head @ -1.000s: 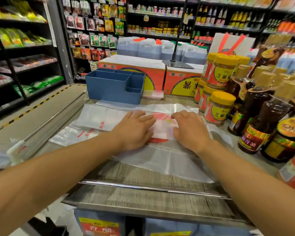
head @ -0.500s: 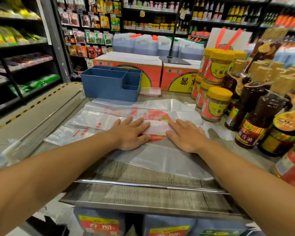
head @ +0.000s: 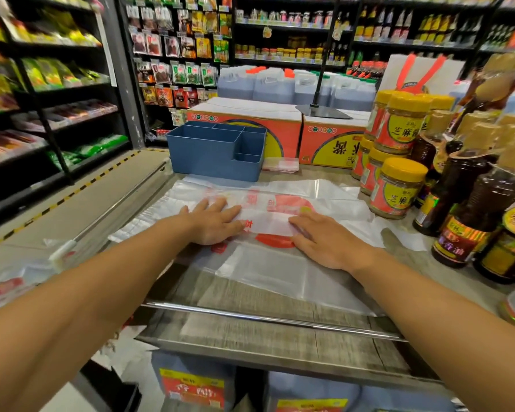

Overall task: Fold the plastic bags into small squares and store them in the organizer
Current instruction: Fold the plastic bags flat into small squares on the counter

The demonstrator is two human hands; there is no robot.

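A clear plastic bag (head: 268,221) with red print lies spread across the wooden counter (head: 280,325), folded lengthwise into a band. My left hand (head: 211,221) presses flat on the band's left part, fingers straight. My right hand (head: 321,242) presses flat on its right part. More clear bags (head: 149,212) lie underneath and to the left. The blue organizer (head: 214,151) with several compartments stands just beyond the bag. A small folded bag (head: 280,165) lies on the counter to the right of the organizer.
Yellow-lidded jars (head: 396,188) and dark sauce bottles (head: 464,215) crowd the counter's right side. Orange cartons (head: 324,138) stand behind the organizer. A metal rail (head: 265,318) runs along the counter's near edge. Store shelves (head: 42,84) line the left aisle.
Both hands went from curled on the bag to flat, and they have slid apart along the folded band, the left leftward and the right rightward.
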